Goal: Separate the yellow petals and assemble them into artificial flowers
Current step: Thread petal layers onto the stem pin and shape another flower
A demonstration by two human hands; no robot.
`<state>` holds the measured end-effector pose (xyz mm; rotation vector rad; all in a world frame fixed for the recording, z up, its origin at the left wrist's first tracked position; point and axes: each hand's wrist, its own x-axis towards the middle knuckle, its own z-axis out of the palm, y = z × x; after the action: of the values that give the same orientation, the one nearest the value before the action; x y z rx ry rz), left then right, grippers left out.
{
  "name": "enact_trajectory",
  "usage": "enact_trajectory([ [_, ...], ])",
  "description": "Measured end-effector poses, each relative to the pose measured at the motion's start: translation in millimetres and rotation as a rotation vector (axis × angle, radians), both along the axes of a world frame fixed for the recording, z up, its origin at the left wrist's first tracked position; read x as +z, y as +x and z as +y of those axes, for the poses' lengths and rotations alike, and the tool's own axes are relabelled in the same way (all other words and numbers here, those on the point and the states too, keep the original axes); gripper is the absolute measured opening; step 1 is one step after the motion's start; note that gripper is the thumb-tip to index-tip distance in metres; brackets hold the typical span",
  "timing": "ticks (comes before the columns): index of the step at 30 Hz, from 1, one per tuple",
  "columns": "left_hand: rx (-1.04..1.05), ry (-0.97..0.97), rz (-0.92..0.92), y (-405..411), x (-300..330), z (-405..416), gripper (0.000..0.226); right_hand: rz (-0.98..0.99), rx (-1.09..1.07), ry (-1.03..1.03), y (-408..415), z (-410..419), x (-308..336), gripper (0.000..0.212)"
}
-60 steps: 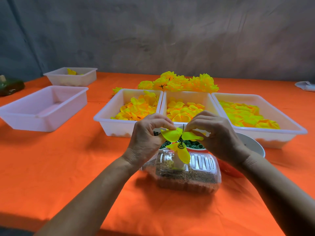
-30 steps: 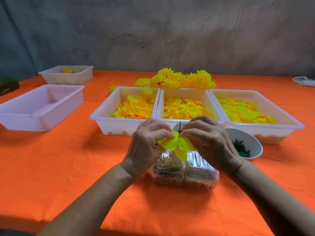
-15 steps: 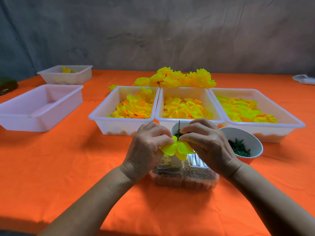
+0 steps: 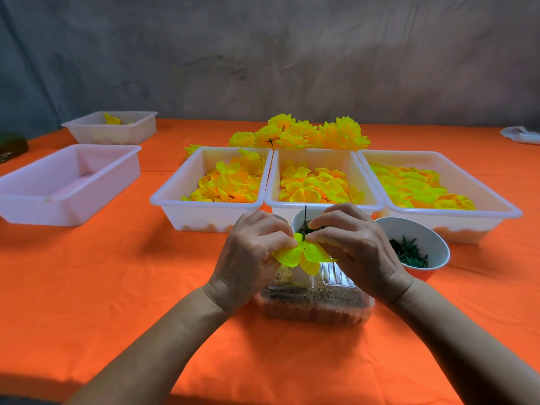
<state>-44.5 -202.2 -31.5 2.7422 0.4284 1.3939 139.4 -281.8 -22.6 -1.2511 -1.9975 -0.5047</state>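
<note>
My left hand (image 4: 251,255) and my right hand (image 4: 356,247) both pinch a yellow petal layer (image 4: 304,254) threaded on a thin dark stem (image 4: 305,219) that sticks up between the fingertips. The petals hang just above a clear plastic box (image 4: 315,299) with brown filling and a white holder. Behind my hands stand three white trays of loose yellow petals: left (image 4: 181,197), middle (image 4: 324,154), right (image 4: 496,200). Finished yellow flowers (image 4: 306,133) lie in a heap behind the trays.
Two cups hold dark green parts: one (image 4: 298,220) behind my hands, one (image 4: 418,235) to the right. An empty white tray (image 4: 67,182) and a smaller tray (image 4: 114,130) sit at far left. A white object (image 4: 523,135) lies at far right. An orange cloth (image 4: 117,287) covers the table.
Both hands have pushed the petal layer down the stem, so more bare stem shows above the fingers. The petals now sit bunched closer together between the fingertips.
</note>
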Motion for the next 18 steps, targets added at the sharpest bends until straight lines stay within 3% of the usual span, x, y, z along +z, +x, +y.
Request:
enact_trajectory([
  [7, -0.011, -0.055, 0.028, -0.4, 3.6, -0.4, 0.017, 0.024, 0.038, -0.041, 0.4, 0.7, 2.9, 0.034],
  [11, -0.036, -0.144, 0.006, 0.3, 2.9, -0.5, 0.009, 0.049, 0.031, -0.058, 0.8, 1.5, 0.8, 0.020],
  [15, -0.088, -0.331, -0.034, 1.3, 5.1, 1.0, 0.010, 0.220, 0.043, -0.177, 1.7, 3.0, 2.2, 0.008],
  [18, -0.102, -0.436, -0.051, 1.3, 8.9, 2.2, 0.011, 0.337, 0.056, -0.275, 1.1, 4.3, 3.8, 0.014],
])
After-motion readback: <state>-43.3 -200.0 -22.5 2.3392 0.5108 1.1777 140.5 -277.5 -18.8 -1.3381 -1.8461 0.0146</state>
